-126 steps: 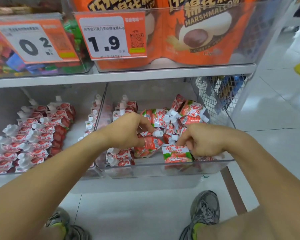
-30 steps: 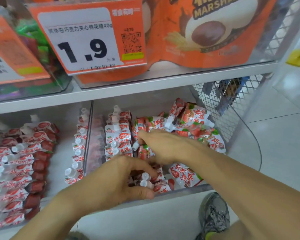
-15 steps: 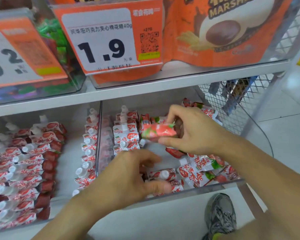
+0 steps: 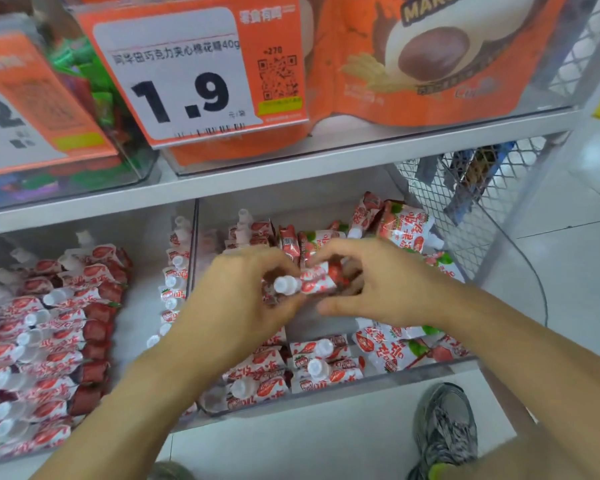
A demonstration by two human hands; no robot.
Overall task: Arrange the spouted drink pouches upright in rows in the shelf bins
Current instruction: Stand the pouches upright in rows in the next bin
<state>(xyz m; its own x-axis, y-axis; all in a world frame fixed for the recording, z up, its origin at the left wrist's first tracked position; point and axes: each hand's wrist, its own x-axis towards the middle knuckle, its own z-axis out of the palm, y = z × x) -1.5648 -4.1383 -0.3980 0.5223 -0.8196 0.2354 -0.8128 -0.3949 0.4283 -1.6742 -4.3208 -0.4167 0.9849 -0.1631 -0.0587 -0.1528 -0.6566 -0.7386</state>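
We hold one pouch (image 4: 314,280) above the right bin (image 4: 378,382), left hand (image 4: 238,299) curled round its spout end, right hand (image 4: 378,285) pinching its body. If we set it down askew, it could topple the row (image 4: 253,237) standing behind it.

Both hands (image 4: 243,299) (image 4: 378,289) grip pouch (image 4: 312,280) over rt bin (image 4: 430,370).

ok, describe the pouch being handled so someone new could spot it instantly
Under the big 1.9 price tag, look into the right clear bin on the lower shelf. Above its middle, both hands meet around one strawberry pouch. It is the only pouch lifted off the pile, lying sideways with its white cap pointing left.
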